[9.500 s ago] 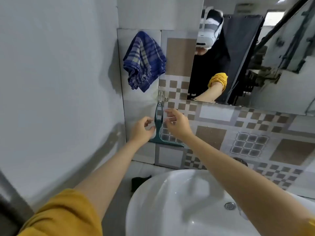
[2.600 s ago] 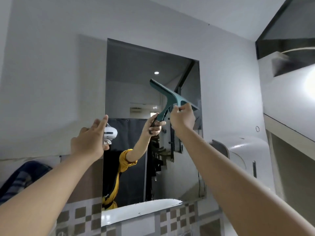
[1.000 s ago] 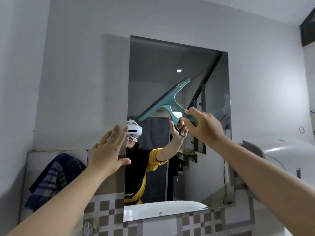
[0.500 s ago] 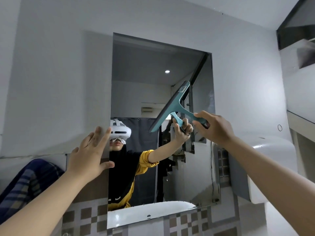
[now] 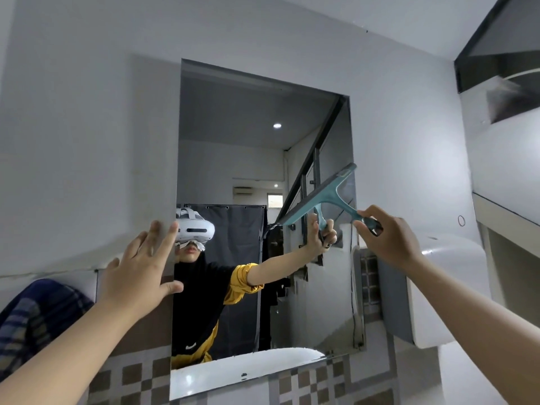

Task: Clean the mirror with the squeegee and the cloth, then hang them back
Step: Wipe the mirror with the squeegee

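Observation:
A tall frameless mirror (image 5: 233,159) hangs on the grey wall. My right hand (image 5: 388,238) grips the handle of a teal squeegee (image 5: 327,195), whose blade lies slanted against the glass near the mirror's right edge, about halfway up. My left hand (image 5: 140,267) rests flat with spread fingers on the wall at the mirror's left edge and holds nothing. The blue checked cloth (image 5: 35,320) hangs on the wall at the lower left, below my left arm.
A white wall-mounted dispenser (image 5: 447,287) juts out right of the mirror, close under my right forearm. Brown and white patterned tiles (image 5: 137,375) run below the mirror. A ledge (image 5: 508,214) and a dark recess sit at the far right.
My right hand has carried the squeegee rightward and down across the glass, from the mirror's middle to its right edge. My left hand has stayed at the left edge.

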Demonstrator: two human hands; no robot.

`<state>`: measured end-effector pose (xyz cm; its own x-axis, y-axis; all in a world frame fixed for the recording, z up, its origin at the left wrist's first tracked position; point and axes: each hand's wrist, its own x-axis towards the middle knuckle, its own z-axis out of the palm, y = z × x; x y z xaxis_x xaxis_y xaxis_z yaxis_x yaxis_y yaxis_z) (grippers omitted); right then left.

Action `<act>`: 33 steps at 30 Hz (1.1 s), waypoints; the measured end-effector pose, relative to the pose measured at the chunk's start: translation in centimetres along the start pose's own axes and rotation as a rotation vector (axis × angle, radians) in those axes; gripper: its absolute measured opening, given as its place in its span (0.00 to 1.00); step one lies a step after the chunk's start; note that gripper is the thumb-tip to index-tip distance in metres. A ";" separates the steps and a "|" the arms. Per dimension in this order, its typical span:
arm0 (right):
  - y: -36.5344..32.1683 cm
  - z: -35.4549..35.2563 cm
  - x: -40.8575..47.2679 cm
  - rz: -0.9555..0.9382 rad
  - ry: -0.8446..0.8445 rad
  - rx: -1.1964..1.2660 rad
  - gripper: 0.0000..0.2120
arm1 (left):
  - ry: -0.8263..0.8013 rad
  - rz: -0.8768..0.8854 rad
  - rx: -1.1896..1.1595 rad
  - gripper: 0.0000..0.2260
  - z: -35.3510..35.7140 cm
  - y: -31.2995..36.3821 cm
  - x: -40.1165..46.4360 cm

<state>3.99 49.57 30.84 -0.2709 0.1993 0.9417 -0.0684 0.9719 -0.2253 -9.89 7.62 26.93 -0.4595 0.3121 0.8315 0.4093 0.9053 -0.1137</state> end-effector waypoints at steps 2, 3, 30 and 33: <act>0.9 -0.4 -0.6 0.061 -0.004 0.027 0.06 | 0.000 -0.004 0.007 0.52 0.1 0.0 0.0; 1.2 -0.5 -1.0 0.100 -0.003 0.047 0.06 | 0.000 -0.007 0.012 0.52 0.0 0.0 0.1; -20.4 6.4 -6.1 0.836 -0.035 0.739 0.07 | -0.050 -0.045 -0.090 0.49 -0.2 0.6 0.3; -23.1 6.8 -6.8 0.837 -0.064 0.781 0.08 | -0.031 0.012 -0.097 0.47 -0.3 0.7 -0.3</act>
<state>0.87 24.89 27.99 -0.5596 0.7180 0.4139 -0.4147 0.1899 -0.8899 -9.19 8.10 26.77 -0.4774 0.3334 0.8130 0.4886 0.8697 -0.0697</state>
